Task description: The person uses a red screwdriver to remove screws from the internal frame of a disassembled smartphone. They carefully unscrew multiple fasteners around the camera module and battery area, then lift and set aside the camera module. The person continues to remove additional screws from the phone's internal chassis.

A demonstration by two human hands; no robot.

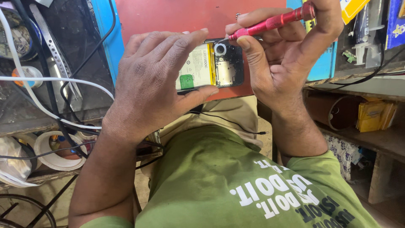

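Note:
My left hand (156,80) grips an opened smartphone (215,67) lying back-side up on a red mat (177,19). Its white battery with a green tab, a metal shield and a camera ring are exposed. My fingers curl over the phone's left half, with the thumb under its near edge. My right hand (287,55) holds a red precision screwdriver (270,23) between thumb and fingers. The tip touches the phone's top edge close to the camera ring.
White and black cables (63,84) cross a cluttered tray at left, above a roll of white tape (57,150). A thin black wire (228,122) trails over my lap. Yellow packets (373,116) sit on a wooden shelf at right. Blue panels flank the mat.

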